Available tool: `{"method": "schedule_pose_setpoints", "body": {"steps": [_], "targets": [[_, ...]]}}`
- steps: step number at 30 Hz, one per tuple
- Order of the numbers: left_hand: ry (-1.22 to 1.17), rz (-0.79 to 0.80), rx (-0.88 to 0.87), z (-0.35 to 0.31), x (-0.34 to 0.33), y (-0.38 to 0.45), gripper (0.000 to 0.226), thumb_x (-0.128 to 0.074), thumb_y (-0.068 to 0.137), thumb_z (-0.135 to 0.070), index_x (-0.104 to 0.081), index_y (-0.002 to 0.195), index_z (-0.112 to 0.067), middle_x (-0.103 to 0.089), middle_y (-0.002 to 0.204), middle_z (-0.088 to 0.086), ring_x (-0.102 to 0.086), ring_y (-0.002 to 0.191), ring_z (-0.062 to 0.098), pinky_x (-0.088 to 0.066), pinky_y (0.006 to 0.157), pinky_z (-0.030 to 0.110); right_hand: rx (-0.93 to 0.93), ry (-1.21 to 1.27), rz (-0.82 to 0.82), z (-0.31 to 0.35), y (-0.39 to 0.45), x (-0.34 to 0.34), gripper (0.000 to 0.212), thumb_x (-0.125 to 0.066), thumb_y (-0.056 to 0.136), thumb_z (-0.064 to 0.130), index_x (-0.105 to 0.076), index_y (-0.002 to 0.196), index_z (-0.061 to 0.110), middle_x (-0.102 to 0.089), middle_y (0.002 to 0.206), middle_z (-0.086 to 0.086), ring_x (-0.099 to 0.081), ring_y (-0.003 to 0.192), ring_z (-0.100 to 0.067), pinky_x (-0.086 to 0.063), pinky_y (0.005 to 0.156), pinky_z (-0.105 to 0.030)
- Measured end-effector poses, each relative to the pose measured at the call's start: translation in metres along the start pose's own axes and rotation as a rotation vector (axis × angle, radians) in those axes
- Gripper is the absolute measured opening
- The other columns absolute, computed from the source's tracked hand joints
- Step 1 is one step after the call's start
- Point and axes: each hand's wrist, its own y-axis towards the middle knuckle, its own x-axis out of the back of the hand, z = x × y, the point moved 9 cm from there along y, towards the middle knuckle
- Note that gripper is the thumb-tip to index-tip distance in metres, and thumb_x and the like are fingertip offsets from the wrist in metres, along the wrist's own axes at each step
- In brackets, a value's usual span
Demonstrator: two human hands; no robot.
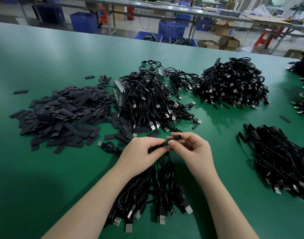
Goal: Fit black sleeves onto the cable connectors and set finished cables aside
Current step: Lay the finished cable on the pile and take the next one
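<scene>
- Green bench [44, 169] carried a loose sleeve pile [61, 114] far left, unsleeved cables [147, 100] behind my hands, finished cables [282, 161] at right.
- Left hand [140, 152] was curled round a cable end; connector mostly hidden under my fingers.
- Right hand [190, 149] pinched one black sleeve [176, 136] between thumb and fingertips, held at the connector.
- Risk: a flattened sleeve mouth could snag and fold.
- Risk: bundle [156, 190] hanging below might tangle and drag neighbours when set aside.
</scene>
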Motion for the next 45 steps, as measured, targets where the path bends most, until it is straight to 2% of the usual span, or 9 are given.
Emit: {"method": "schedule_pose_setpoints", "body": {"steps": [6,11,16,24,28,33,39,42,45], "targets": [[0.065,-0.003,-0.007,-0.003,0.002,0.001,0.033,-0.056,0.088,-0.048,-0.051,0.119,-0.056,-0.069,0.102,-0.027,-0.061,0.096,-0.006,-0.054,0.082,0.034,0.023,-0.055,0.025,0.002,0.001,0.000,0.024,-0.078,0.081,0.004,-0.074,0.088,0.027,-0.077,0.089,0.002,-0.072,0.081,-0.011,-0.055,0.073,-0.018],[0.065,0.006,-0.009,-0.001,0.000,0.001,0.027,-0.055,0.089,-0.045,-0.065,0.114,-0.041,-0.071,0.099,-0.021,-0.062,0.095,-0.002,-0.053,0.080,0.037,0.033,-0.087,-0.016,0.000,0.001,0.002,0.021,-0.079,0.080,0.004,-0.072,0.081,0.024,-0.076,0.085,0.000,-0.071,0.076,-0.012,-0.055,0.071,-0.019],[0.057,-0.028,0.003,0.002,0.004,0.001,0.029,-0.059,0.088,-0.043,-0.065,0.116,-0.043,-0.066,0.098,-0.032,-0.061,0.099,-0.006,-0.053,0.086,0.035,0.003,-0.053,0.016,-0.003,0.001,-0.001,0.019,-0.078,0.081,0.004,-0.073,0.089,0.021,-0.077,0.086,0.000,-0.071,0.076,-0.010,-0.054,0.071,-0.018],[0.038,-0.017,0.011,0.003,0.002,0.001,0.029,-0.058,0.087,-0.046,-0.063,0.116,-0.047,-0.068,0.102,-0.030,-0.061,0.099,-0.007,-0.053,0.086,0.033,-0.033,-0.050,0.009,-0.007,0.002,0.002,0.020,-0.078,0.082,0.011,-0.074,0.083,0.031,-0.071,0.071,0.004,-0.065,0.068,-0.006,-0.052,0.067,-0.017],[0.043,-0.007,0.003,0.000,0.003,0.002,0.032,-0.058,0.087,-0.045,-0.053,0.116,-0.058,-0.060,0.096,-0.044,-0.059,0.099,-0.011,-0.050,0.086,0.020,0.006,-0.055,0.032,-0.003,0.001,-0.004,0.026,-0.077,0.083,0.006,-0.074,0.087,0.032,-0.072,0.074,0.007,-0.068,0.071,-0.005,-0.052,0.068,-0.015],[-0.016,-0.039,0.019,0.005,0.004,0.002,0.040,-0.069,0.085,-0.043,-0.061,0.124,-0.047,-0.072,0.105,-0.016,-0.062,0.097,-0.008,-0.049,0.085,0.018,0.022,-0.075,0.024,-0.003,0.000,-0.005,0.029,-0.078,0.081,0.006,-0.074,0.088,0.034,-0.075,0.086,0.003,-0.069,0.074,-0.011,-0.055,0.070,-0.020],[0.073,-0.026,0.062,0.006,0.004,0.000,0.064,-0.058,0.077,-0.054,-0.025,0.129,-0.070,-0.069,0.108,-0.025,-0.060,0.092,-0.009,-0.043,0.084,0.008,-0.021,-0.040,0.061,-0.008,-0.002,-0.015,0.024,-0.076,0.083,0.003,-0.073,0.092,0.025,-0.075,0.086,-0.005,-0.071,0.076,-0.017,-0.058,0.074,-0.025],[0.022,-0.044,0.058,0.002,0.008,0.000,0.065,-0.060,0.074,-0.058,-0.034,0.133,-0.064,-0.063,0.112,-0.032,-0.058,0.098,-0.010,-0.044,0.086,0.010,-0.053,-0.016,0.007,-0.010,-0.002,-0.011,0.021,-0.077,0.083,0.009,-0.073,0.088,0.029,-0.074,0.079,-0.007,-0.070,0.073,-0.017,-0.056,0.070,-0.023],[0.070,-0.110,0.024,-0.002,0.017,-0.001,0.057,-0.071,0.076,-0.048,-0.052,0.131,-0.050,-0.061,0.110,-0.030,-0.058,0.102,-0.006,-0.049,0.089,0.023,-0.098,0.020,-0.079,-0.015,-0.001,-0.003,0.016,-0.078,0.083,0.013,-0.074,0.089,0.027,-0.068,0.066,0.002,-0.063,0.063,-0.008,-0.050,0.064,-0.015]]}}
